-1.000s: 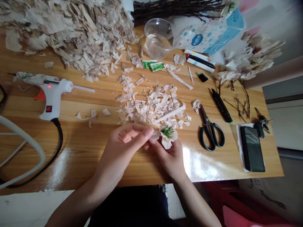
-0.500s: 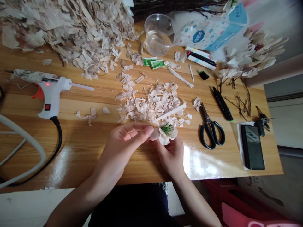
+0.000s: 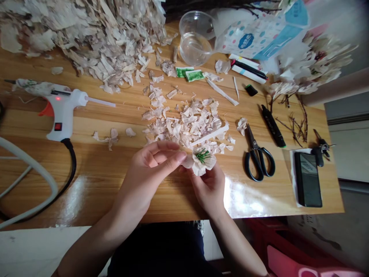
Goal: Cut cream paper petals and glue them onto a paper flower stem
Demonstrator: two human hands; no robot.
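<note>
A small handmade flower (image 3: 203, 161) with pale papery petals and a green fringed centre is held over the front of the wooden table. My right hand (image 3: 210, 188) is closed under it, gripping its base, which the petals hide. My left hand (image 3: 155, 169) pinches a pale petal (image 3: 188, 161) at the flower's left edge between thumb and forefinger. Just beyond both hands lies a loose heap of cut petals (image 3: 190, 123) with a white strip (image 3: 211, 134) across it. Black-handled scissors (image 3: 256, 154) rest to the right of my right hand.
A white glue gun (image 3: 62, 111) with its red light lit lies at left, its cord running forward. A big pile of dry petals (image 3: 86, 38) fills the back left. Behind stand a clear plastic cup (image 3: 196, 42) and a tissue pack (image 3: 256, 34). Markers (image 3: 272, 127), twigs (image 3: 300, 123) and a phone (image 3: 308, 179) lie at right.
Both hands stay nearly in place at the flower. My left fingers have lifted slightly, and the petal stays pinched. The camera view has shifted a little.
</note>
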